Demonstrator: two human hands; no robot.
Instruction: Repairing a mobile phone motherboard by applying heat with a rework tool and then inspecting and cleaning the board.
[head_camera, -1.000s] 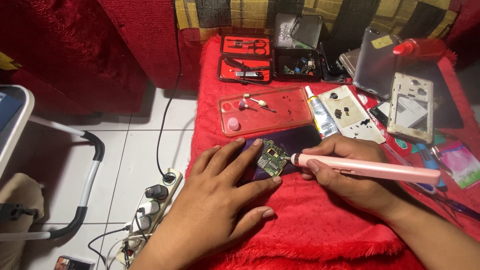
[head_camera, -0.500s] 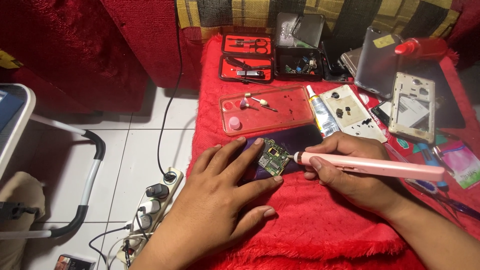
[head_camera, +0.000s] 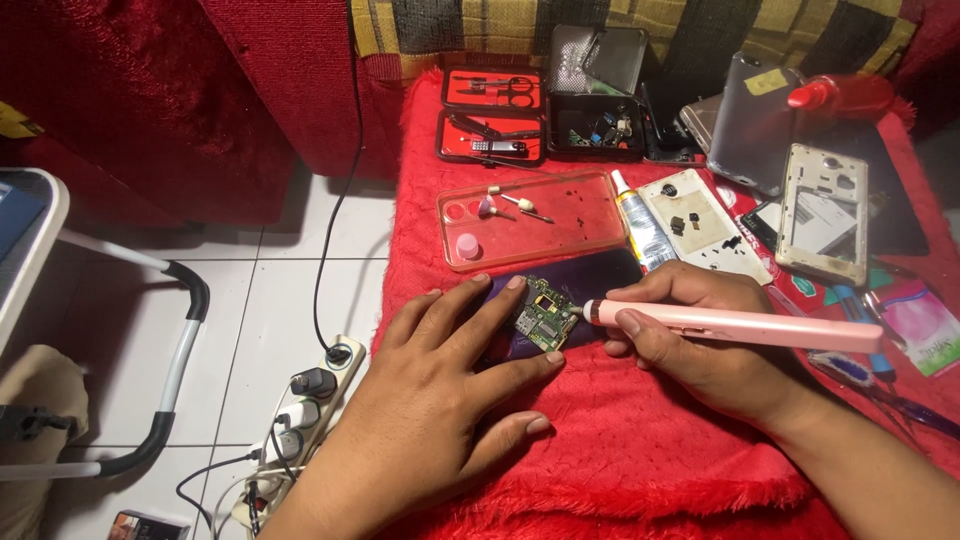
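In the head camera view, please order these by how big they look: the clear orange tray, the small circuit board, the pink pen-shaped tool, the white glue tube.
1. clear orange tray
2. pink pen-shaped tool, held in the right hand
3. white glue tube and small circuit board look alike; I would not rank them.

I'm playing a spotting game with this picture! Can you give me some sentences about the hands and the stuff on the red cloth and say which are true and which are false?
1. The right hand holds a pink pen-shaped tool. True.
2. The tool's tip points at a small green circuit board. True.
3. The left hand is up in the air, away from the board. False: it lies flat on the red cloth, with its fingers at the board.
4. The clear orange tray is on the white floor. False: it sits on the red cloth, behind the board.
5. A power strip lies on the floor tiles. True.
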